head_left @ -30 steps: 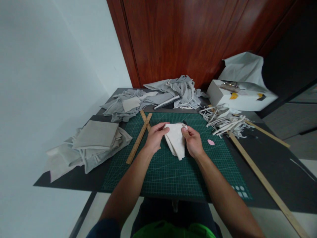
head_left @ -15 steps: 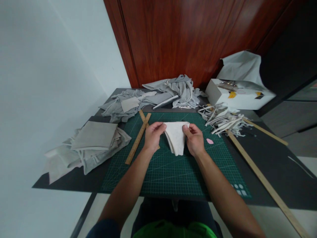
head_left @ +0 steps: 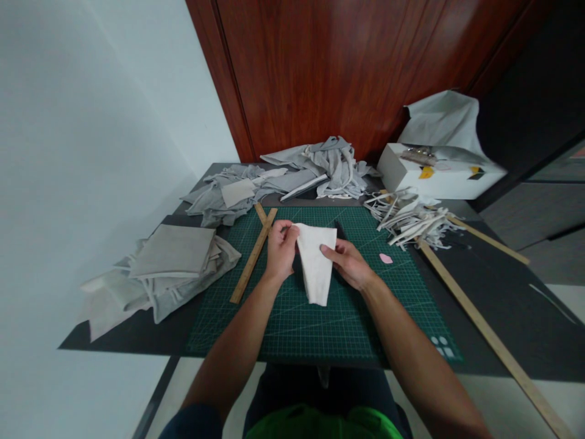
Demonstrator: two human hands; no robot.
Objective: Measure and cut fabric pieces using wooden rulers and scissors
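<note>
A white, tapering piece of fabric [head_left: 316,268] hangs between my hands above the green cutting mat [head_left: 320,335], its narrow end down. My left hand [head_left: 281,250] pinches the upper left corner between thumb and fingers. My right hand [head_left: 350,262] grips the right edge, its thumb lying on the front face and its fingers hidden behind. Just beyond the right hand a dark, slim object [head_left: 340,230] lies on the mat; its kind is unclear. To the right is a small pink scrap [head_left: 386,258].
Two crossed wooden rulers [head_left: 253,262] lie left of my hands. A stack of folded grey fabric [head_left: 171,250] sits farther left. Grey cloth pieces [head_left: 333,161] are heaped at the back. Cut strips [head_left: 411,216], a long wooden ruler [head_left: 484,332] and a white box [head_left: 439,177] are at the right.
The fabric has come round flatter and hangs lower, a little to the left. My right hand has slid from its upper right corner down along the edge, moving left.
</note>
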